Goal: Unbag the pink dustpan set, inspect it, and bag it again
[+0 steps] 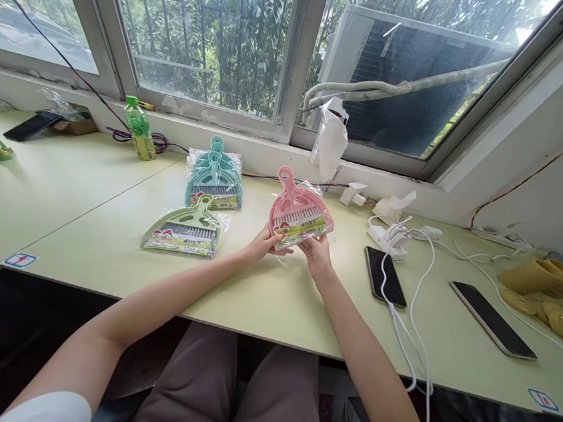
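Between my two hands is a pink dustpan and brush set (298,203) in clear plastic wrap, tilted up with its handle away from me. My left hand (261,244) grips its lower left corner, thumb on the front. My right hand (317,254) holds the lower right edge, its fingers partly hidden beneath the set. To the left, a green wrapped dustpan and brush set (186,226) lies on the table. Behind that one, several teal wrapped dustpan sets (215,176) are stacked near the wall.
A green-capped bottle (140,130) stands at the back left. To the right lie a phone (386,277), white cables (428,273) and a power strip (386,241). Farther right are a second phone (494,321) and yellowish objects (539,292). The table's front edge (268,339) runs above my lap.
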`<state>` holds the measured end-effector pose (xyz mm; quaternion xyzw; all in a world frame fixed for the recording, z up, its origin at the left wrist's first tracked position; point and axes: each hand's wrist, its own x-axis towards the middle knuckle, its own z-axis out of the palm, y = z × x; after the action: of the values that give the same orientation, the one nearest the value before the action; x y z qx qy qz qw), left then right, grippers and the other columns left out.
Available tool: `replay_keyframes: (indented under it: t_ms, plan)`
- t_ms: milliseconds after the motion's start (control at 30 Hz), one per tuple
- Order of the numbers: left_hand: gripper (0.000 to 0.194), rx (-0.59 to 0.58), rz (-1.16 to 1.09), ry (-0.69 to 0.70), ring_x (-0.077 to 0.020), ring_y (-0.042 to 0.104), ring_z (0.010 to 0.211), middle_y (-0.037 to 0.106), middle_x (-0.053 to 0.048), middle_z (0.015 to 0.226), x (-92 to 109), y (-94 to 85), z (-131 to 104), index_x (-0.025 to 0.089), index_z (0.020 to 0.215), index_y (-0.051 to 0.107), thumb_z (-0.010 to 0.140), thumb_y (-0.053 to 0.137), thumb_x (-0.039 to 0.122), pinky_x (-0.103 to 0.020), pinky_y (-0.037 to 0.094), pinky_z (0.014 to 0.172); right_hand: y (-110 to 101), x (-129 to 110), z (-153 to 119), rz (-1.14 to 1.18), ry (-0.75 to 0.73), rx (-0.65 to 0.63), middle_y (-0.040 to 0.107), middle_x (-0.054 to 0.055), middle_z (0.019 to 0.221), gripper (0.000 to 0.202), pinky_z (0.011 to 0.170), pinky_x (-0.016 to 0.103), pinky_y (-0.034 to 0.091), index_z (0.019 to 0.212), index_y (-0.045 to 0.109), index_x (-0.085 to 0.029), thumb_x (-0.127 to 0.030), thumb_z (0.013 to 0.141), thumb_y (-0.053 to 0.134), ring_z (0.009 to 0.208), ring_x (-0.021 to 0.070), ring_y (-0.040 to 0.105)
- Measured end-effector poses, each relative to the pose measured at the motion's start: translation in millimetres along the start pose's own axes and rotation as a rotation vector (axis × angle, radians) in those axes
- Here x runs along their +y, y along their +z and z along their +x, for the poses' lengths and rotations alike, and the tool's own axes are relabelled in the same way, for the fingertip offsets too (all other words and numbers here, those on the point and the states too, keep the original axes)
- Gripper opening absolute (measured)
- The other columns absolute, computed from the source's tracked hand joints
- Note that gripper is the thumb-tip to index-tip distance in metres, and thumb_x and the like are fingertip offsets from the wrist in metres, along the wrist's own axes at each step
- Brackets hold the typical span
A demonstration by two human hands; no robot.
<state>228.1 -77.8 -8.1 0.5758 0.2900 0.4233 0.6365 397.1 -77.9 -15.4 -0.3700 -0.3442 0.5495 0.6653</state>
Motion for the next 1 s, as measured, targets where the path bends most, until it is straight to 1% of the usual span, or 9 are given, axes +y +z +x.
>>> replay_keyframes:
  t_ms: [133, 233, 367, 500, 600, 733, 800, 933, 1000]
  plan:
    - [0.072, 0.005, -0.018, 0.001, -0.0217, 0.071, 0.077, 0.065, -0.016, 0.116, 0.0, 0.3, -0.1, 0.02, 0.135, 0.035, 0.078, 0.068, 0.048, -0.036, 0.057, 0.072, -0.9, 1.8, 0.9, -0.003, 0.003, -0.005, 0.07, 0.0, 0.098, 0.048, 0.085, 0.036, 0.059, 0.104, 0.054, -0.023, -0.022, 0.063, 0.078, 0.088, 0.018, 0.07]
    - [0.07, 0.01, -0.035, -0.001, -0.0217, 0.071, 0.077, 0.066, -0.015, 0.114, 0.9, 1.1, -0.5, 0.02, 0.133, 0.037, 0.077, 0.069, 0.046, -0.036, 0.058, 0.072, -1.7, 3.4, 2.0, -0.002, 0.01, 0.002, 0.07, 0.0, 0.098, 0.049, 0.085, 0.036, 0.059, 0.106, 0.054, -0.023, -0.022, 0.063, 0.078, 0.087, 0.0178, 0.07]
    - [0.068, 0.031, -0.034, -0.008, -0.022, 0.071, 0.078, 0.062, -0.016, 0.121, 0.6, 1.3, -0.4, 0.02, 0.134, 0.035, 0.079, 0.068, 0.042, -0.037, 0.059, 0.072, -1.6, 3.8, 2.2, 0.007, 0.018, 0.026, 0.07, 0.0, 0.096, 0.047, 0.084, 0.036, 0.059, 0.104, 0.053, -0.023, -0.02, 0.064, 0.076, 0.086, 0.0179, 0.07]
    - [0.067, 0.016, -0.026, -0.012, -0.0214, 0.071, 0.076, 0.061, -0.017, 0.122, -0.2, 0.3, -0.1, 0.019, 0.134, 0.035, 0.08, 0.067, 0.043, -0.035, 0.059, 0.068, -0.5, 3.3, 1.5, 0.017, 0.025, 0.019, 0.071, 0.0, 0.095, 0.049, 0.081, 0.034, 0.06, 0.108, 0.052, -0.024, -0.018, 0.064, 0.074, 0.083, 0.0168, 0.07]
    - [0.065, 0.02, -0.037, -0.007, -0.0205, 0.071, 0.075, 0.062, -0.016, 0.121, 1.4, 0.7, -0.7, 0.02, 0.131, 0.037, 0.079, 0.069, 0.042, -0.033, 0.059, 0.067, 0.8, 3.1, 0.9, 0.021, 0.023, 0.018, 0.071, -0.001, 0.095, 0.049, 0.081, 0.034, 0.06, 0.108, 0.052, -0.024, -0.018, 0.065, 0.074, 0.082, 0.0163, 0.07]
    - [0.063, 0.037, -0.055, 0.001, -0.0197, 0.07, 0.074, 0.063, -0.014, 0.12, 5.4, 2.1, -2.4, 0.02, 0.129, 0.04, 0.077, 0.07, 0.04, -0.034, 0.06, 0.066, 2.3, 2.7, 0.5, 0.017, 0.035, 0.02, 0.071, 0.0, 0.095, 0.043, 0.082, 0.034, 0.059, 0.104, 0.053, -0.023, -0.019, 0.066, 0.074, 0.084, 0.0166, 0.07]
    - [0.062, 0.048, -0.053, -0.003, -0.0205, 0.07, 0.075, 0.064, -0.014, 0.117, 6.9, 2.1, -3.1, 0.019, 0.129, 0.04, 0.078, 0.069, 0.037, -0.035, 0.061, 0.066, 2.4, 2.3, 0.5, 0.018, 0.046, 0.022, 0.071, -0.001, 0.096, 0.042, 0.081, 0.033, 0.06, 0.102, 0.053, -0.024, -0.019, 0.067, 0.074, 0.084, 0.0163, 0.07]
    - [0.059, 0.075, -0.061, -0.017, -0.0236, 0.07, 0.083, 0.067, -0.012, 0.113, 7.4, 1.0, -3.0, 0.018, 0.129, 0.043, 0.077, 0.068, 0.031, -0.036, 0.061, 0.066, 1.1, 1.4, 0.2, 0.01, 0.081, -0.024, 0.071, 0.0, 0.097, 0.039, 0.08, 0.032, 0.06, 0.101, 0.054, -0.023, -0.019, 0.067, 0.073, 0.087, 0.0169, 0.07]
    - [0.058, 0.083, -0.073, -0.025, -0.0243, 0.069, 0.086, 0.066, -0.012, 0.114, 6.5, 0.8, -2.3, 0.018, 0.127, 0.044, 0.075, 0.068, 0.029, -0.036, 0.061, 0.066, 0.3, 0.9, -0.3, 0.004, 0.096, -0.027, 0.071, 0.0, 0.098, 0.037, 0.079, 0.032, 0.06, 0.1, 0.054, -0.024, -0.019, 0.068, 0.072, 0.086, 0.0168, 0.07]
